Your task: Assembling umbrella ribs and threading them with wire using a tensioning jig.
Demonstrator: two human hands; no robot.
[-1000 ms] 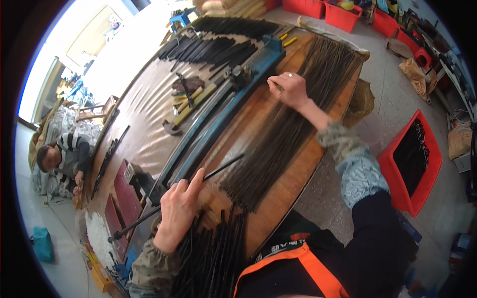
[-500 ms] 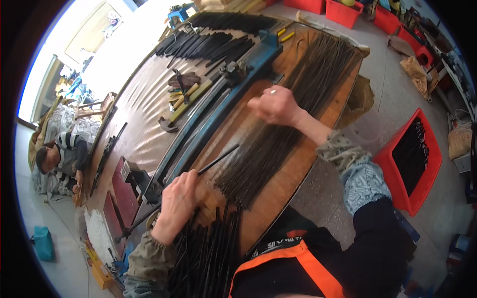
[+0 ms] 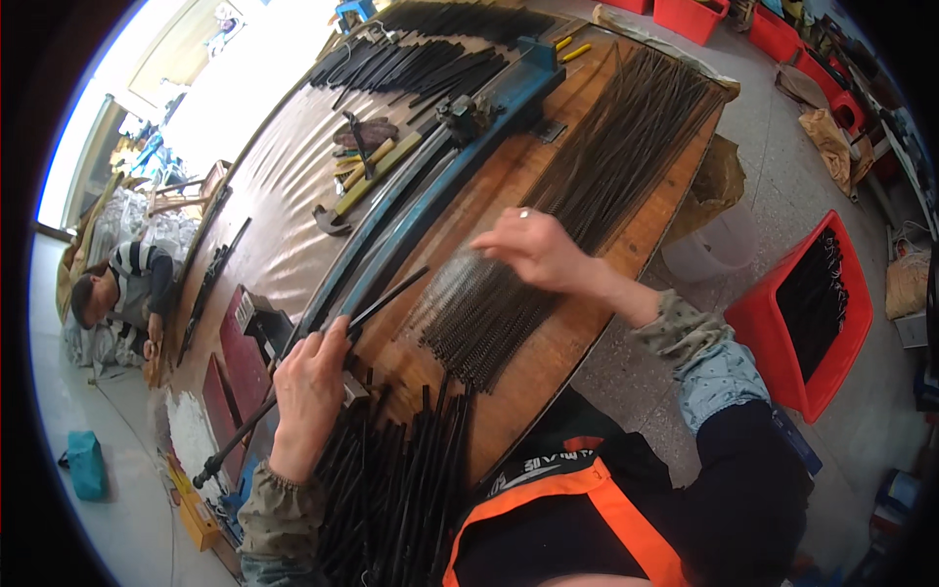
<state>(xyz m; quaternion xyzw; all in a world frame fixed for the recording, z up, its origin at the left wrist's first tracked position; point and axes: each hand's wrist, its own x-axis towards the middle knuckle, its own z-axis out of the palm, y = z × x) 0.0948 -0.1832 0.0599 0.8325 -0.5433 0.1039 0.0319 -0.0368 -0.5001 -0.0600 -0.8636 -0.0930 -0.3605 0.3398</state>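
Note:
My left hand (image 3: 311,391) is closed around a long, thin black tube (image 3: 391,296), which slants from a knobbed end at lower left to a tip near the middle of the table. My right hand (image 3: 536,250) is held above a bundle of long thin coil springs (image 3: 479,338), its fingers pinched together. Whatever may be between those fingers is too fine to make out. Below the springs, close to my body, lies a heap of black tubes (image 3: 401,489). A long blue metal rail fixture (image 3: 396,252) runs past my left hand.
Beyond the rail lie a hammer (image 3: 331,221), yellow-handled tools and rows of black tubes (image 3: 421,67). A red bin (image 3: 849,367) with dark pieces stands on the floor at right, near a translucent bucket (image 3: 709,249). Another person (image 3: 127,293) crouches at far left.
My left hand has moved left and toward me, carrying the black tube with it. My right hand has come nearer from farther up the spring bundle.

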